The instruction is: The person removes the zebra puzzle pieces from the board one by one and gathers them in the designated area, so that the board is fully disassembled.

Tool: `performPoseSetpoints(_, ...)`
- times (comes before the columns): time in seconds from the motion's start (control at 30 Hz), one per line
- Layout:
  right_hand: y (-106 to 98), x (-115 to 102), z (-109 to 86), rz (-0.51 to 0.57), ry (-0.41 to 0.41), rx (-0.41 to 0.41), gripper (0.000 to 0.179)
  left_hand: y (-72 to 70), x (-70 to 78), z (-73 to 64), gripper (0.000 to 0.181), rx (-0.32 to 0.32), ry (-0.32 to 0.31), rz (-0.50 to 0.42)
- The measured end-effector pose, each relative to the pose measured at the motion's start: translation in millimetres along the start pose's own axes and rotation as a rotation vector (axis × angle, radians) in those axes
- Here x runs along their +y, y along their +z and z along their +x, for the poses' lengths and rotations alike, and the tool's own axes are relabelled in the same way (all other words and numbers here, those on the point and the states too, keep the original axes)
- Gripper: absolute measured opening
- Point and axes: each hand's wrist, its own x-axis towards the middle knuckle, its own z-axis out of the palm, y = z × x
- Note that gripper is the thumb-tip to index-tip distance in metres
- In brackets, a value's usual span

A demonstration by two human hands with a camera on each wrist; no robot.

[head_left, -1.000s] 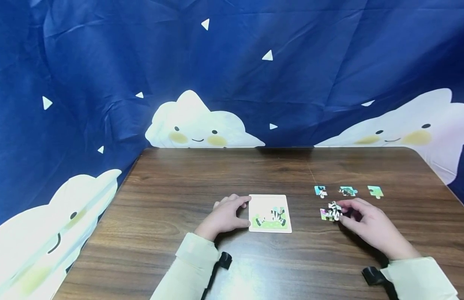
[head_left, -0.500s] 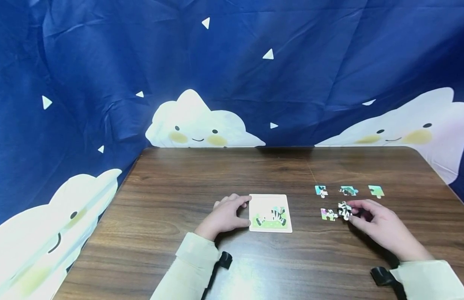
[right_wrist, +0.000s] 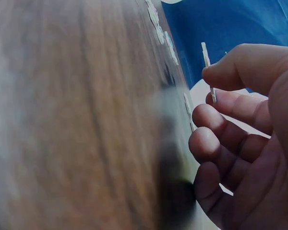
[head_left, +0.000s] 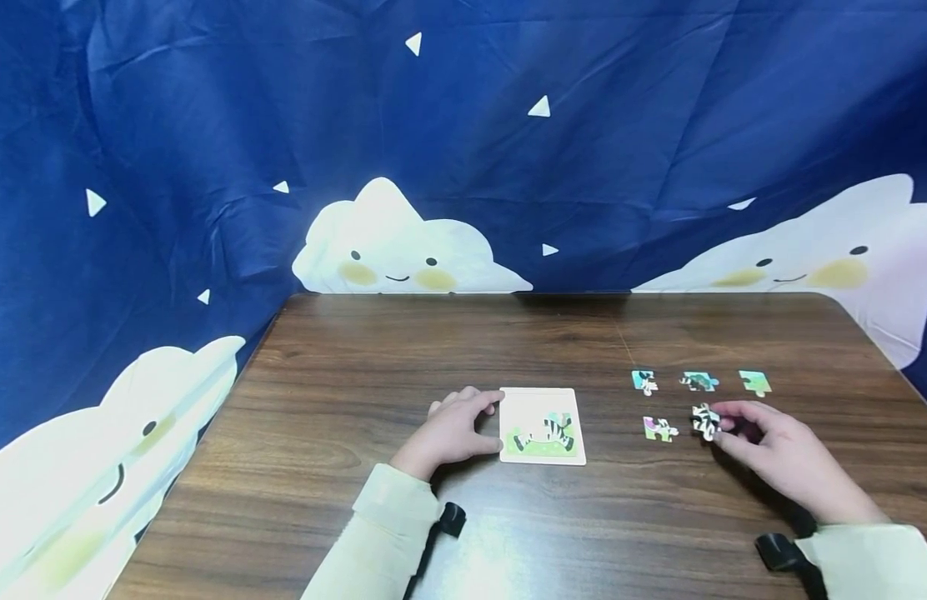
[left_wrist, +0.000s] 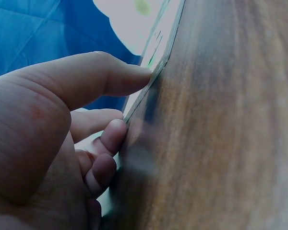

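Note:
A square white puzzle board (head_left: 525, 407) lies on the table with part of a zebra picture along its lower area. My left hand (head_left: 450, 432) touches the board's left edge, thumb at the near corner and index finger at the far corner. Between thumb and index finger, my right hand (head_left: 782, 450) pinches a black-and-white striped puzzle piece (head_left: 705, 422), raised off the table; the right wrist view shows this piece (right_wrist: 206, 55) edge-on. Just left of it lies a green-and-pink puzzle piece (head_left: 659, 429).
Behind the right hand, a row holds a blue puzzle piece (head_left: 644, 382), a blue-green one (head_left: 699, 381) and a green one (head_left: 754, 382). The brown wooden table (head_left: 358, 375) ends at a blue curtain (head_left: 463, 125) with white clouds.
My right hand has moved to the right with the striped piece, away from the green-and-pink piece it overlapped. My left hand stays at the board's edge.

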Motion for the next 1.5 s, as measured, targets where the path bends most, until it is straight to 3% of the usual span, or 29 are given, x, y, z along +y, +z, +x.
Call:
performPoseSetpoints(0.47, -0.2, 9.0, 4.5, -0.044, -0.029, -0.040, 0.028, 0.6, 0.7, 0.6, 0.073, -0.001, -0.014, 0.003)
performPoseSetpoints(0.8, -6.4, 14.3, 10.9, -0.099, 0.042, -0.122, 0.034, 1.4, -0.8, 0.3, 0.074, 0.005, 0.001, 0.002)
performPoseSetpoints(0.97, -6.1, 13.4, 10.1, -0.083, 0.046, -0.085, 0.033, 0.9, -0.1, 0.4, 0.074, 0.004, 0.002, 0.000)
performPoseSetpoints(1.1, -4.2, 9.4, 6.4, -0.041, 0.043, -0.011, 0.025, 1.5, 0.2, 0.4, 0.074, -0.004, -0.001, 0.007)
performPoseSetpoints(1.2, -0.8, -0.9, 5.4, -0.006, 0.010, 0.074, 0.020, 1.8, 0.0, 0.3, 0.074, -0.006, -0.005, 0.011)
performPoseSetpoints(1.33, 10.6, -21.5, 9.5, -0.001, -0.109, 0.172, 0.018, 1.3, -0.6, 0.3, 0.074, -0.003, -0.010, 0.008)
performPoseSetpoints(1.5, 28.7, -45.2, 17.3, -0.019, -0.251, 0.172, 0.020, -0.2, 0.1, 0.4, 0.072, 0.003, -0.012, -0.004)
